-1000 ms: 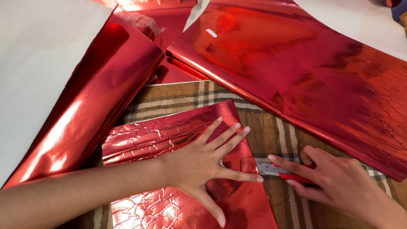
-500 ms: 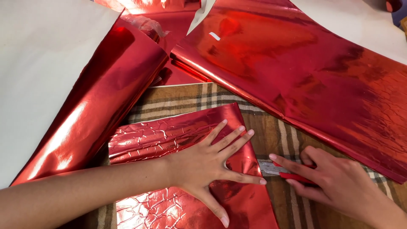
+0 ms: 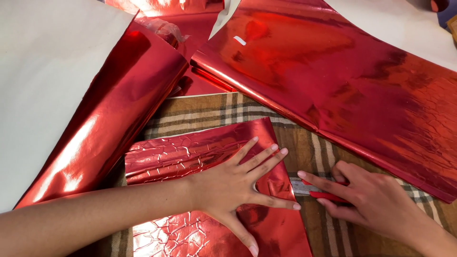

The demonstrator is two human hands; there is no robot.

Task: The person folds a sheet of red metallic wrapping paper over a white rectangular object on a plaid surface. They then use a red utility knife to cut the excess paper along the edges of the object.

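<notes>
A crinkled sheet of shiny red foil paper (image 3: 200,190) is pinned flat on the brown plaid cloth (image 3: 214,112) by the left hand (image 3: 233,188), its fingers spread and grasping nothing. A red-handled utility knife (image 3: 316,190) is gripped by the right hand (image 3: 376,202) at the sheet's right edge; how far that edge is cut cannot be told. Against the earlier frame, hardly anything is changed.

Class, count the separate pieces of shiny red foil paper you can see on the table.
3, possibly more hidden: a crinkled piece under the left hand, a folded sheet at left, a large sheet at upper right. More red behind may be another.
</notes>
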